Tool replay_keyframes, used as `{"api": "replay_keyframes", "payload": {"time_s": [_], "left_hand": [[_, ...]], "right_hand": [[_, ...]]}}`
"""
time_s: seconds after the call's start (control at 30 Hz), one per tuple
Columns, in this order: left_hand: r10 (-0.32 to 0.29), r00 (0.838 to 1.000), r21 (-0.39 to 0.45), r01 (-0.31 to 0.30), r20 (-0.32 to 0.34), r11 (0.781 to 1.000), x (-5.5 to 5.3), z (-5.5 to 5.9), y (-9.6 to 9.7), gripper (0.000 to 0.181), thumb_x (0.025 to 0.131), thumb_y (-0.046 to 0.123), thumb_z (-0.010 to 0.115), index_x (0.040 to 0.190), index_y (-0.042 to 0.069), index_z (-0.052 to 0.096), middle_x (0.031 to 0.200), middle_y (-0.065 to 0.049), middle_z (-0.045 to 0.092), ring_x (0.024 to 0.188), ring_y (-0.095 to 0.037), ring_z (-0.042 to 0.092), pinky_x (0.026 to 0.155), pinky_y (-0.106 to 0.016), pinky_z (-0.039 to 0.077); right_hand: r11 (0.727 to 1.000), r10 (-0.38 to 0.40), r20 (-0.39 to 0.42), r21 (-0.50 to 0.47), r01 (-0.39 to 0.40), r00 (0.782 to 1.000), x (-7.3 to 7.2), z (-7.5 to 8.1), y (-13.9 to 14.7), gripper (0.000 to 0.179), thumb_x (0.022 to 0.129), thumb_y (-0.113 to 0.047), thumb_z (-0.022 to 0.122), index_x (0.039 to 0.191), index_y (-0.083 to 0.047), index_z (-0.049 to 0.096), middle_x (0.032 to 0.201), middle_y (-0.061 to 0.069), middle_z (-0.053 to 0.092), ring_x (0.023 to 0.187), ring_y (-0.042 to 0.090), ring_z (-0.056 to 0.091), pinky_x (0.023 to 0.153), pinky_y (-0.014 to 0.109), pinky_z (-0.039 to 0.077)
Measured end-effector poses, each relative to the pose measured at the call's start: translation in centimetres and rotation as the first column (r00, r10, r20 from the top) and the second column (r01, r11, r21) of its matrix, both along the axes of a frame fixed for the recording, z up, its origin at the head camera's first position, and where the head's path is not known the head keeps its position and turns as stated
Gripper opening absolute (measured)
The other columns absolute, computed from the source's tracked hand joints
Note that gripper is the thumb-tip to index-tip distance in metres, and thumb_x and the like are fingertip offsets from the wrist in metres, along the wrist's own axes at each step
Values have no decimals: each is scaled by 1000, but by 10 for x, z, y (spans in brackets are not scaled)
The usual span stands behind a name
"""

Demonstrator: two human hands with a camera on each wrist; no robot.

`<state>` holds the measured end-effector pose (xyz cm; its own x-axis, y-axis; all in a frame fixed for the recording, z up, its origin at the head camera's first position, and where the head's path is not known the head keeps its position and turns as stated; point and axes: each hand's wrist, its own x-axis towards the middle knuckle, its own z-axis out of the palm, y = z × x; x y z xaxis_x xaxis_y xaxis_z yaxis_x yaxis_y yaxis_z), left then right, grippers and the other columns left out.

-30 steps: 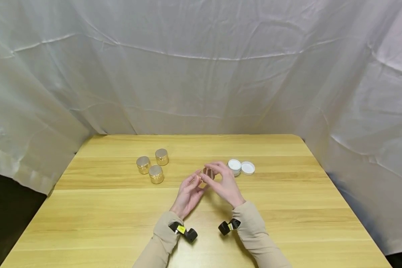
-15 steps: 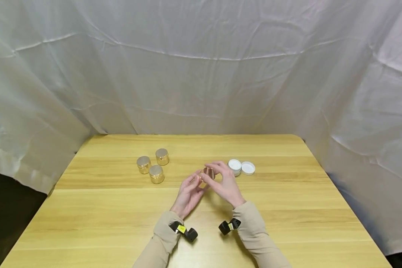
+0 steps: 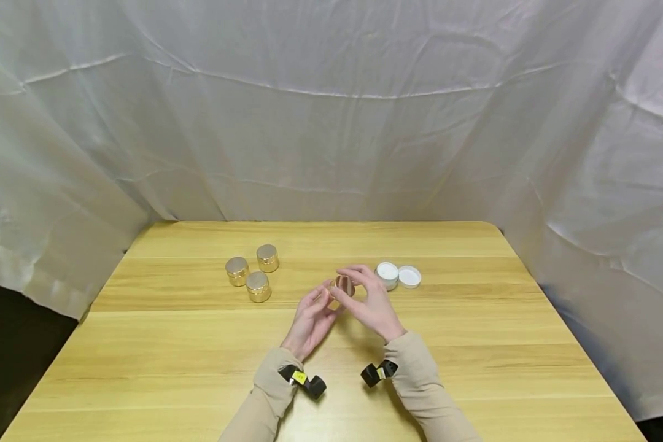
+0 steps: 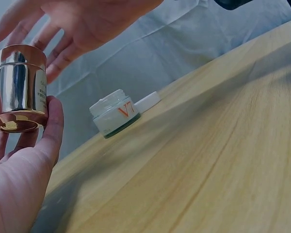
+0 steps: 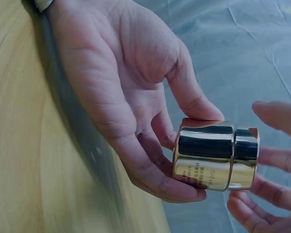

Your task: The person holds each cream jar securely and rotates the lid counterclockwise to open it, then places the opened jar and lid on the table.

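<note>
A creased, pale grey satin curtain (image 3: 331, 141) hangs behind a broad, yellow wood-grain desk (image 3: 160, 368). A person's beige cloth sleeves (image 3: 436, 399) reach in over the near edge, with a small black wrist camera (image 3: 312, 388) on the left one and another (image 3: 371, 376) on the right.

The left hand (image 3: 309, 322) grips the body of a round, mirror-gold jar (image 5: 203, 153), thumb on one side and fingers on the other. The jar is raised above the desk, near its middle and between the two hands, and in the head view it leans to the right. The right hand (image 3: 377, 307) is loosely spread round the capped end: its thumb stands apart from the jar, while at least one of its fingers seems to touch.

Three capped gold jars (image 3: 258, 286) stand grouped to the left. To the right stands an uncapped, white-and-green jar (image 4: 116, 114) with orange lettering, its flat white lid (image 3: 409, 277) just beside it.

Smallest is the shiny gold lid (image 5: 245, 158), seated on the held jar. The step in hand looks like working this lid; the next move probably calls for the right fingers to close evenly round it while the left steady the body.
</note>
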<state>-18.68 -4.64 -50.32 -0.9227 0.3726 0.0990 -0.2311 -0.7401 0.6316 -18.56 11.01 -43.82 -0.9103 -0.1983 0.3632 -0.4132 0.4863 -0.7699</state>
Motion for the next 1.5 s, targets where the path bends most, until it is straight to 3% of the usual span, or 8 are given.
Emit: {"api": "replay_keyframes", "payload": {"time_s": [0.3, 0.47, 0.57, 0.7, 0.9, 1.17, 1.33, 1.5], "left_hand": [[12, 1000, -2, -12, 18, 1000, 1, 0, 0, 22, 104, 9, 48, 126, 8, 54, 126, 0, 59, 119, -11, 60, 114, -33, 47], [0, 1000, 8, 0, 14, 1000, 1, 0, 0, 25, 104, 7, 47, 128, 8, 55, 127, 0, 59, 118, -11, 61, 115, -32, 47], [-8, 1000, 5, 8, 0, 1000, 1, 0, -1, 24, 105, 11, 48, 127, 10, 58, 127, 1, 60, 117, -11, 61, 115, -32, 47], [-6, 1000, -3, 6, -1, 1000, 0, 1, -1, 24, 106, 12, 46, 126, 10, 60, 129, -1, 58, 118, -11, 60, 115, -32, 47], [5, 1000, 13, -5, 26, 1000, 1, 0, -1, 27, 107, 11, 42, 128, 9, 59, 136, -4, 52, 123, -13, 57, 117, -33, 45], [1, 1000, 40, -1, 4, 999, 1, 0, -1, 31, 109, 16, 39, 131, 11, 60, 140, -1, 52, 125, -13, 58, 116, -29, 46], [11, 998, 58, -15, 61, 998, 1, 0, 0, 35, 109, 21, 39, 137, 5, 51, 140, -5, 52, 126, -15, 59, 114, -29, 47], [43, 991, 45, -49, 128, 998, 1, 1, 1, 53, 109, 30, 37, 151, -1, 32, 139, -8, 50, 123, -16, 59, 111, -26, 50]], "right_hand": [[972, -99, -109, 203, 119, 989, 0, -3, -3, 52, 86, -37, 78, 123, -2, 69, 114, 16, 68, 107, 32, 62, 93, 49, 51], [955, -77, -178, 271, 124, 981, 1, -3, -2, 50, 85, -37, 78, 120, -3, 70, 99, 13, 68, 93, 27, 60, 82, 40, 50], [956, -48, -191, 274, 100, 980, 1, -3, -1, 47, 87, -34, 77, 122, -3, 70, 95, 10, 67, 91, 24, 57, 82, 37, 48], [968, 6, -169, 250, 37, 986, 1, -2, 0, 45, 88, -27, 76, 126, -5, 68, 101, 11, 66, 96, 24, 56, 88, 39, 48], [979, 101, -119, 190, -77, 988, 1, -1, 3, 43, 89, -12, 73, 131, -9, 65, 122, 15, 63, 115, 30, 57, 103, 52, 48], [961, 232, -97, 173, -214, 968, 0, -1, 5, 46, 91, 3, 61, 136, -8, 60, 139, 18, 53, 131, 34, 45, 112, 57, 44], [978, 198, -100, 94, -188, 975, -2, -5, 3, 45, 96, 1, 57, 140, -4, 53, 140, 21, 49, 130, 37, 48, 113, 61, 43], [996, 79, -10, -42, -80, 997, -5, -13, 0, 42, 102, -3, 49, 143, 0, 45, 138, 25, 48, 122, 40, 53, 110, 60, 46]]}}
